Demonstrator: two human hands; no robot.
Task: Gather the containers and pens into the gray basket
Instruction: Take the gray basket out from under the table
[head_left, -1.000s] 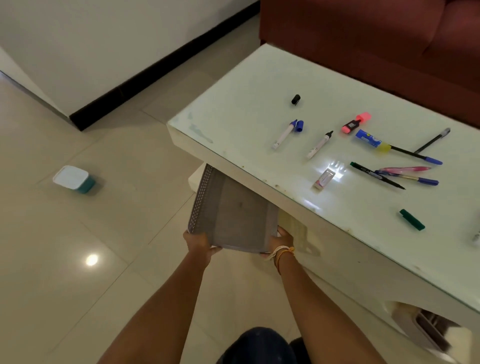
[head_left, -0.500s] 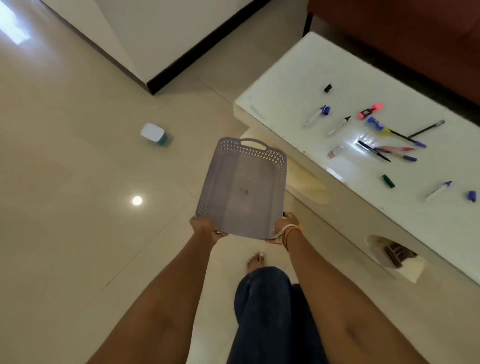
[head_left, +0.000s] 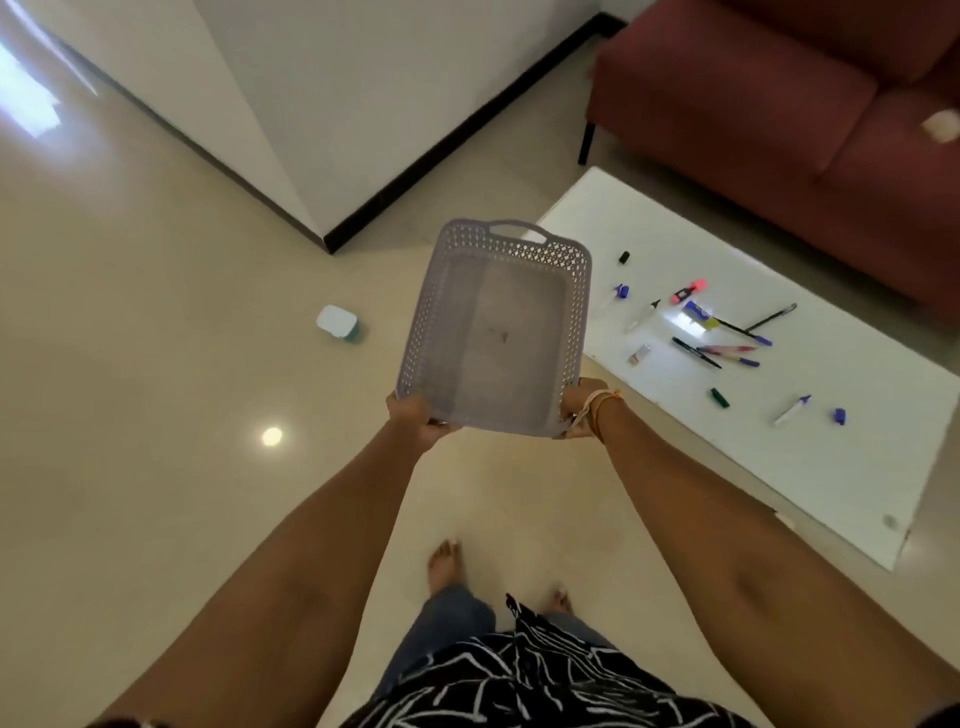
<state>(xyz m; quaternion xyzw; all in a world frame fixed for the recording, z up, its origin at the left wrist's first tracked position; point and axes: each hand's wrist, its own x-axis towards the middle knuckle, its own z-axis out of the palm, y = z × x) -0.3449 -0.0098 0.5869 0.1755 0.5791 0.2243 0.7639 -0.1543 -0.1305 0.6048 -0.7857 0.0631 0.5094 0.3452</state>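
Gripping the near corners of the empty gray basket (head_left: 496, 332), the left hand (head_left: 415, 422) and right hand (head_left: 581, 408) hold it in the air above the floor (head_left: 130, 389). Pens (head_left: 727, 351) lie scattered on the white counter (head_left: 857, 467) to the right; a white-lidded container (head_left: 337, 323) sits on the floor, left.

Gray basket (head_left: 493, 332) held aloft, empty — pens (head_left: 717, 343) scattered on table.

One basket (head_left: 496, 332), one container (head_left: 337, 323).
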